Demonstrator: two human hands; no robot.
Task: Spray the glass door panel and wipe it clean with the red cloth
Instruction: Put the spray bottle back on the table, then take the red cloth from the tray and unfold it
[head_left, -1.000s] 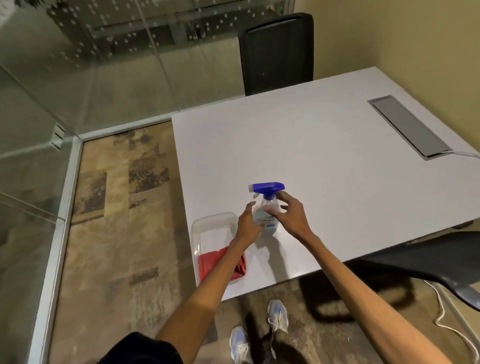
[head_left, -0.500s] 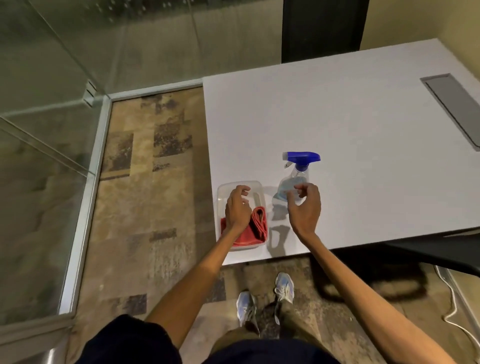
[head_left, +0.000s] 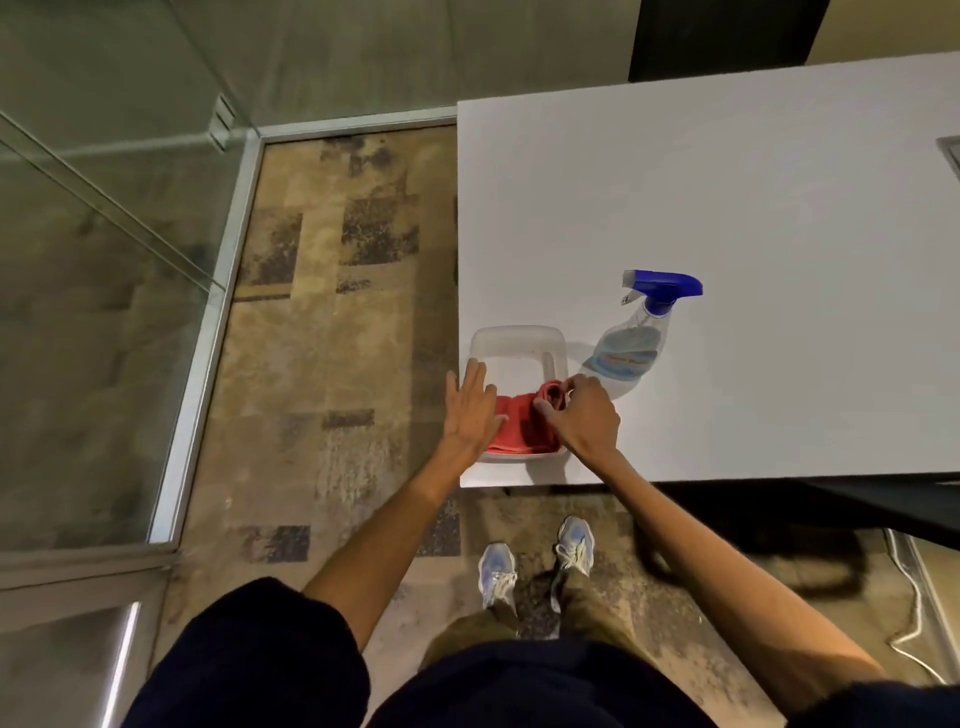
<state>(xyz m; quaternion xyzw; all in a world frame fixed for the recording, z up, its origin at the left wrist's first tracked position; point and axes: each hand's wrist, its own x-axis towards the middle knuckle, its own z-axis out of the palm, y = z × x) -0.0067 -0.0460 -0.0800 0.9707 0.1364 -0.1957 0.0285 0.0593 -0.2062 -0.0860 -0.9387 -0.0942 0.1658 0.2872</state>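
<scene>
A folded red cloth (head_left: 519, 423) lies in a clear plastic tub (head_left: 517, 340) at the near left corner of the white table (head_left: 727, 208). My right hand (head_left: 584, 413) pinches a bunched fold of the cloth at its right end. My left hand (head_left: 470, 408) rests flat with fingers spread on the tub's left rim and the cloth's left edge. A clear spray bottle (head_left: 631, 348) with a blue trigger head stands upright just right of the tub, untouched. The glass door panel (head_left: 104, 291) stands to my left.
A metal frame (head_left: 208, 332) borders the glass along the patterned carpet. A black chair back (head_left: 722, 36) stands behind the table, and another dark chair (head_left: 857, 504) juts out under the near right edge. A white cable (head_left: 914, 618) trails on the floor. My shoes are by the table.
Both hands left the spray bottle, which stays upright on the table. They moved to the tub: the left laid flat on its rim, the right pinching the red cloth. The view tilted downward.
</scene>
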